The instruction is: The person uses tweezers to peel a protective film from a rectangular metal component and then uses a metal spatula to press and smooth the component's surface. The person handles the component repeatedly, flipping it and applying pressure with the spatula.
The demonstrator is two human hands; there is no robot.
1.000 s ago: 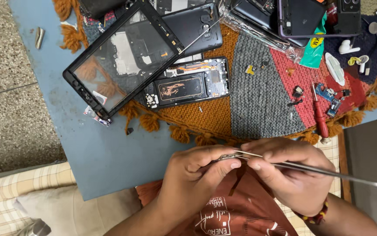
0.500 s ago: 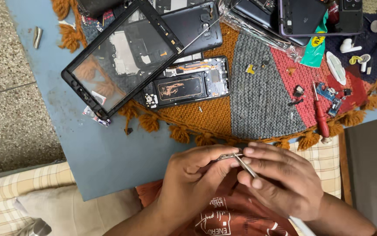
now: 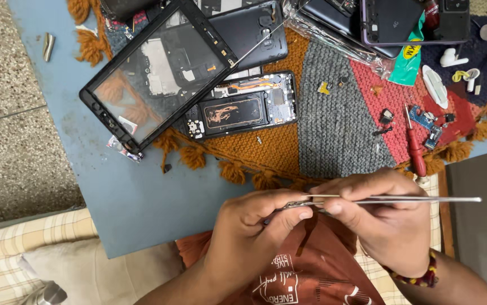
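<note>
i have both hands over my lap, just off the near edge of the blue table [image 3: 136,209]. my right hand [image 3: 387,226] is closed around a pair of long metal tweezers [image 3: 390,199], held level with the free end pointing out to the right. my left hand [image 3: 255,231] is pinched shut at the tweezer tips on a small metal part [image 3: 295,204]; it is too small and blurred for me to say what it is. the risk i see is the part springing out of the tips if the tweezers squeeze unevenly or my left fingers let go early, and since it sits above my lap and not above the table, it could fall into the folds of the rust-coloured shirt [image 3: 305,271] or down to the floor. up on the knitted mat [image 3: 334,118] lie an opened phone body [image 3: 243,110], a black screen frame [image 3: 159,73], a red screwdriver [image 3: 414,144] and loose small components, so that side is crowded. the bare blue strip of table left of my hands gives the most open room; the mat's tassels hang right at the edge.
</note>
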